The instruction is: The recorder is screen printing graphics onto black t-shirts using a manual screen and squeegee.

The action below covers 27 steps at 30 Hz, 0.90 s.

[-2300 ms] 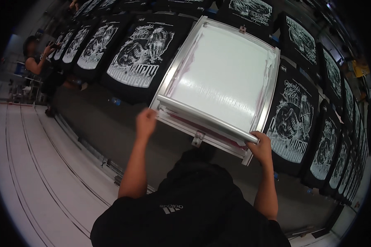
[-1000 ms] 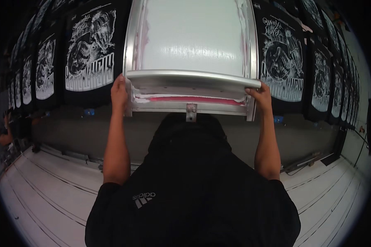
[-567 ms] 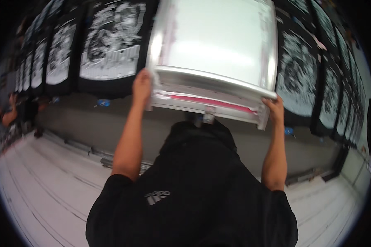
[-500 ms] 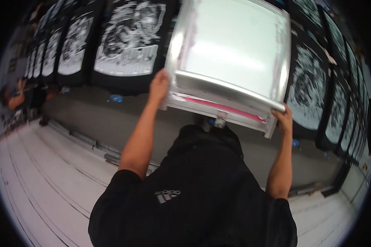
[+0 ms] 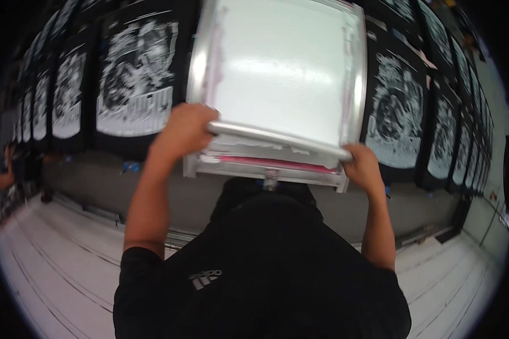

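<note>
A metal-framed printing screen with a pale white face lies in front of me. Across its near part runs a silver squeegee bar. My left hand is closed over the bar's left end. At the opposite end my right hand grips the bar, fingers curled round it. Between the bar and the near edge of the screen shows a pink-red strip, with smears of white beside it. The underside of the bar is hidden from me.
Dark panels with white prints stand in rows, one at the left and another at the right. A small blue item lies beyond my left forearm. Another person is at the far left. Below lies a pale, lined floor.
My left hand has moved from the screen's left side onto the end of the squeegee bar. The right hand keeps its hold on the bar. The whole view has shifted, with the screen now further left.
</note>
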### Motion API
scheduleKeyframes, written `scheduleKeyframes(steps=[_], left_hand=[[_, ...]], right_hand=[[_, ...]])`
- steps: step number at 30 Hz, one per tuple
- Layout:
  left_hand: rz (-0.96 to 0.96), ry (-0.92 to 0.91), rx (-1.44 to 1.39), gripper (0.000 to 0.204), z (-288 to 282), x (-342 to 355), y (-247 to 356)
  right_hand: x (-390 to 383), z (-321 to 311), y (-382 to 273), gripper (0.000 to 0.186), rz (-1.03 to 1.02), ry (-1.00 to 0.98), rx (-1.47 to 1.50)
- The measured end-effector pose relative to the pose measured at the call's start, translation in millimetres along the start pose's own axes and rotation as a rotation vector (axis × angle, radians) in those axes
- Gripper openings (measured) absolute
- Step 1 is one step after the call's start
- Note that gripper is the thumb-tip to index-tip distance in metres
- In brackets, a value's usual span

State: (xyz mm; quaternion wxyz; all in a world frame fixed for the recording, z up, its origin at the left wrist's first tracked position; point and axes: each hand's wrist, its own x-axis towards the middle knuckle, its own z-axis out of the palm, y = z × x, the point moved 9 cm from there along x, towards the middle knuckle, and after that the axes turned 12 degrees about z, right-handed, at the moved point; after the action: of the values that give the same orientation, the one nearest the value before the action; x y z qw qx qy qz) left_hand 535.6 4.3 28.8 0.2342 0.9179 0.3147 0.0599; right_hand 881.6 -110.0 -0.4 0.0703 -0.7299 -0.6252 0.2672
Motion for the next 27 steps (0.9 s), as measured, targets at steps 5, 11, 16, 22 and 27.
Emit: scheduleKeyframes(steps=[5, 11, 16, 22, 27], left_hand=[[-0.080, 0.050, 0.032, 0.021, -34.7, 94.4, -70.2], [-0.033, 0.353, 0.177, 0.032, -60.4, 203.5, -160.7], [-0.017, 0.389, 0.366, 0.042, -23.0, 228.9, -187.1], [-0.026, 0.244, 0.368, 0.040, 18.5, 140.1, -113.7], [-0.003, 0.240, 0.201, 0.037, 20.8, 12.2, -15.6]], right_hand=[[127.5, -59.4, -6.1, 0.027, -0.064, 0.091, -0.137], [287.2, -103.5, -3.1, 0.032, -0.127, 0.306, -0.317], [339.8, -57.3, 14.1, 0.025, -0.117, 0.386, -0.502], [219.3, -4.7, 12.9, 0.027, -0.187, 0.273, -0.444], [52.4, -8.3, -4.6, 0.037, -0.242, 0.170, -0.193]])
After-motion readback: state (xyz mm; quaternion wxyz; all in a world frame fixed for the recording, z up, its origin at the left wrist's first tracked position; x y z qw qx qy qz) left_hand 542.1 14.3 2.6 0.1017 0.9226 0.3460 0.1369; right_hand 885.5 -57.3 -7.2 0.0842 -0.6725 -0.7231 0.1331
